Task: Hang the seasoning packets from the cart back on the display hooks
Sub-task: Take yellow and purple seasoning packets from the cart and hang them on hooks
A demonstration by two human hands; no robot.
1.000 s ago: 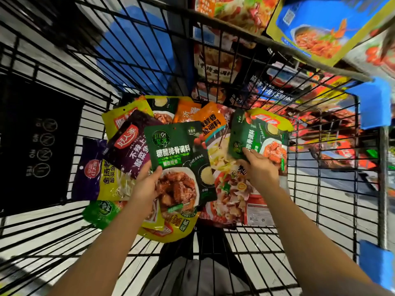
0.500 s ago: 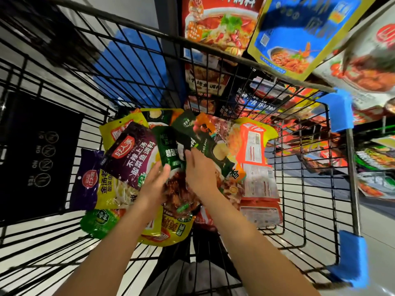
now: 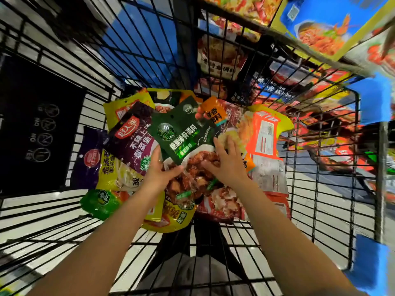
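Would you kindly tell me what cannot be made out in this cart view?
- Head view: packets under the dark green packet, covered by it and both hands.
- Display hooks: not visible; hanging packets are blurred and cut by the top edge.
- Right hand fingers: grip unclear.

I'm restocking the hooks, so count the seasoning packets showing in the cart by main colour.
Dark green packets: 2
Purple packets: 2
Yellow packets: 3
Orange packets: 2
Light green packets: 1
Red packets: 1
Total: 11 showing; overlaps may hide more.
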